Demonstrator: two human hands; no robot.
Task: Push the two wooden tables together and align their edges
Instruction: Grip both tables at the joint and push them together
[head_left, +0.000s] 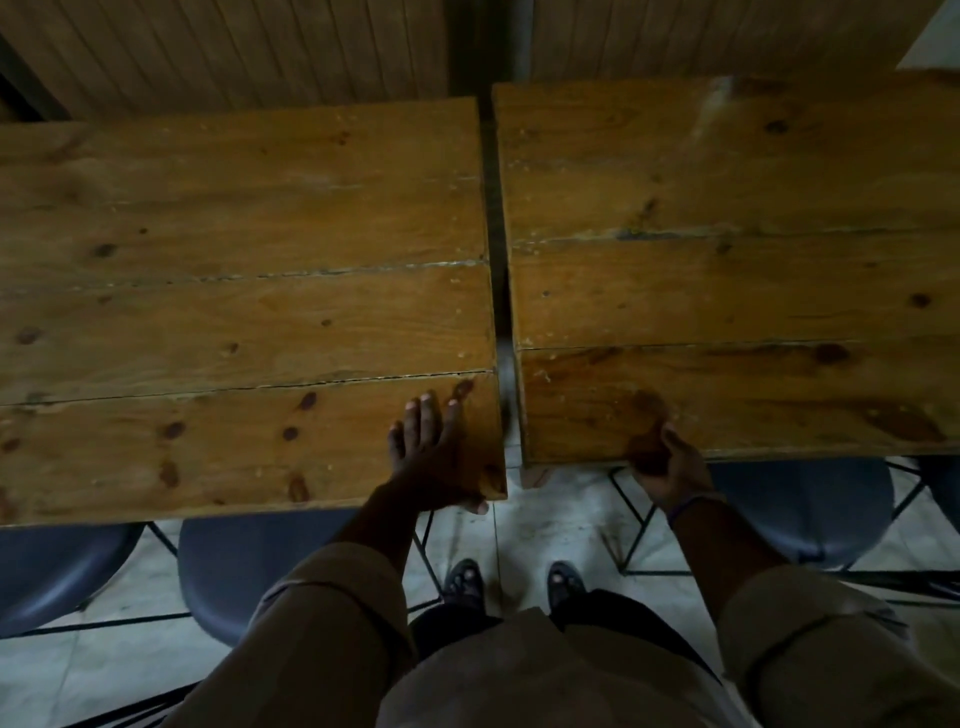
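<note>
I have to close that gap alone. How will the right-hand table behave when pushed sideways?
The right table has thick plank boards, so it is probably heavy and stiff, not flexing. On the tiled floor its legs may slide in jerks. With the right hand gripping only the near edge, it may pivot rather than move squarely.

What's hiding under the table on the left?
Two dark blue chairs poke out from under the left table, with thin black legs on the pale tiled floor. The tabletop covers the rest of them.
</note>
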